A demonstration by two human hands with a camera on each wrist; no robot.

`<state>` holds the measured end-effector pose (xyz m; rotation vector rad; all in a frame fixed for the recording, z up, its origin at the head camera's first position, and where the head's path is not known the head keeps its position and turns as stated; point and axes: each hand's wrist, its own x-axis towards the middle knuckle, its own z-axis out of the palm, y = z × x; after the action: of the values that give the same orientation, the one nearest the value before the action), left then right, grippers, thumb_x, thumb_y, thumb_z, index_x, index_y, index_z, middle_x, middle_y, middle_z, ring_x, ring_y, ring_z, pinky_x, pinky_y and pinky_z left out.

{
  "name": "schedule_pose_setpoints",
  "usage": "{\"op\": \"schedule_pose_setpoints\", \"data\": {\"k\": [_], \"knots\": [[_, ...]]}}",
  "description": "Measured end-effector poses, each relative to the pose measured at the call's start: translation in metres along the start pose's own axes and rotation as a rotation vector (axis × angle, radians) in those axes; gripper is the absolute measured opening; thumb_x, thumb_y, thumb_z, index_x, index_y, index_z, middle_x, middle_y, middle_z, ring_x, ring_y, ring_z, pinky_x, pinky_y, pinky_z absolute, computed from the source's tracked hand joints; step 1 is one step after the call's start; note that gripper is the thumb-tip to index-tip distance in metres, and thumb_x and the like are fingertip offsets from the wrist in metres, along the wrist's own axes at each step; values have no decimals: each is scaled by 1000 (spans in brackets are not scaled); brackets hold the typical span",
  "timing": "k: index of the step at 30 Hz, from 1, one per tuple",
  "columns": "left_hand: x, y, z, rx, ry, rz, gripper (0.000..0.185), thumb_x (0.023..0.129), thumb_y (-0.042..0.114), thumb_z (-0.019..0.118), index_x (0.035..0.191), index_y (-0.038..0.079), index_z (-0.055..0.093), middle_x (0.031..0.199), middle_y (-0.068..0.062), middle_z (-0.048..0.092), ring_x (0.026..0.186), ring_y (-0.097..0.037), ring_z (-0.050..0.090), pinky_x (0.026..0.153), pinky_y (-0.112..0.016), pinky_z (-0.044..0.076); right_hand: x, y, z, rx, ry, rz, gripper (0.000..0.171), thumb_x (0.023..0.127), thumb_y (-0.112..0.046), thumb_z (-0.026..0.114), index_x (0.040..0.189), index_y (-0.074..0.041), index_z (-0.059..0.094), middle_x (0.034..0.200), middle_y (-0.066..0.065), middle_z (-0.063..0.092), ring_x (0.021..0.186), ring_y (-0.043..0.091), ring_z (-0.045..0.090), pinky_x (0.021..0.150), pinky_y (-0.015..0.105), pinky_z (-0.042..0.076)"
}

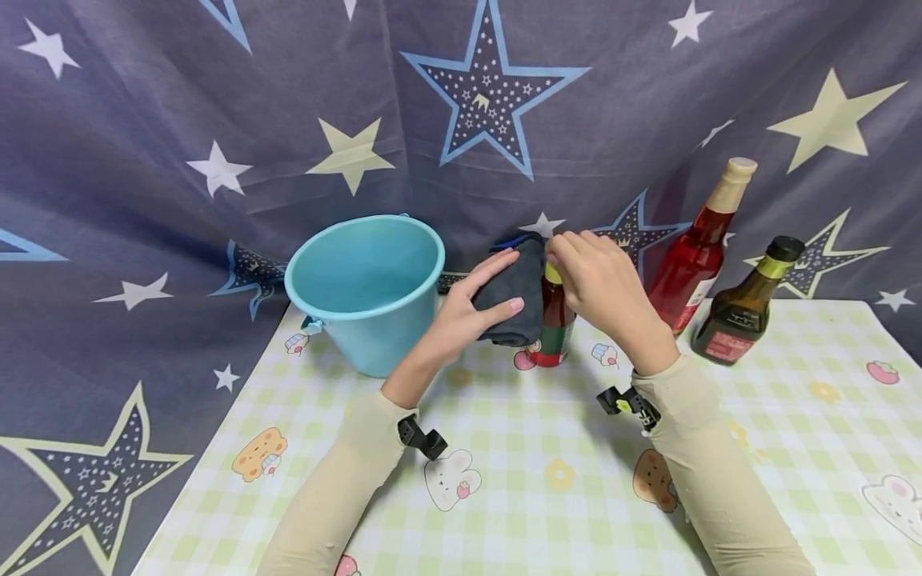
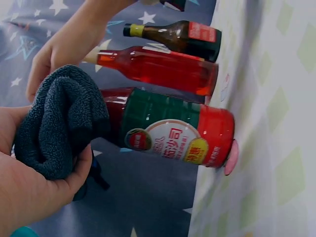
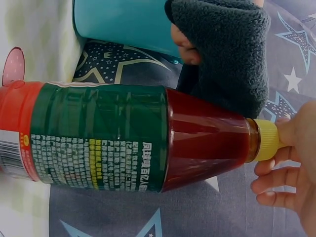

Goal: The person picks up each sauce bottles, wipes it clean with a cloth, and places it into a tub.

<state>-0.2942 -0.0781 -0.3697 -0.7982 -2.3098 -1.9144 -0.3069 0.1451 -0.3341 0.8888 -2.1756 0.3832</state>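
A ketchup bottle [image 1: 555, 340] with dark red contents, a green and red label and a yellow cap [image 3: 268, 140] stands upright on the table. My left hand [image 1: 461, 318] grips a folded dark grey towel [image 1: 515, 292], thumb on the near side. In the right wrist view the towel lies against the upper part of the bottle or just beside it; contact is hard to tell. At the top, my right hand [image 1: 601, 280] pinches the yellow cap between thumb and fingers.
A light blue bucket [image 1: 374, 340] stands to the left, close to my left forearm. On the right are a tall bottle of red liquid [image 1: 687, 268] and a shorter dark sauce bottle [image 1: 736, 320] with a black cap. A star-patterned curtain [image 1: 288, 120] hangs behind the checked tablecloth [image 1: 533, 528].
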Motion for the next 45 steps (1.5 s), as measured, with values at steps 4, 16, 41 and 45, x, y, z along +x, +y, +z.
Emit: {"op": "schedule_pose_setpoints", "data": {"k": [4, 16, 41, 45], "knots": [[-1, -3, 4, -2, -39, 10, 62, 96, 12, 71, 154, 20, 49, 164, 6, 37, 154, -8, 26, 126, -41, 23, 0, -2, -1, 7, 1, -3, 10, 103, -10, 58, 101, -2, 64, 85, 10, 62, 74, 30, 53, 70, 40, 47], [-2, -9, 11, 148, -97, 110, 67, 98, 10, 68, 158, 15, 40, 169, 0, 26, 158, -13, 19, 126, -44, 24, 1, -2, 0, -7, 13, -11, 11, 103, -10, 56, 100, -2, 63, 84, 10, 62, 73, 30, 53, 69, 41, 45], [-1, -14, 2, 366, -199, 75, 66, 99, 15, 69, 158, 16, 41, 169, -4, 27, 157, -23, 24, 124, -47, 30, 1, 1, -1, -33, 3, 22, 13, 104, -13, 55, 99, -4, 62, 85, 10, 63, 75, 29, 55, 67, 41, 44], [-1, -15, 1, 383, -218, 53, 66, 98, 14, 69, 158, 16, 41, 169, -5, 27, 157, -26, 24, 123, -48, 31, 1, 1, -1, -31, 6, 19, 12, 104, -12, 55, 99, -4, 62, 84, 10, 63, 74, 29, 55, 66, 41, 44]]}}
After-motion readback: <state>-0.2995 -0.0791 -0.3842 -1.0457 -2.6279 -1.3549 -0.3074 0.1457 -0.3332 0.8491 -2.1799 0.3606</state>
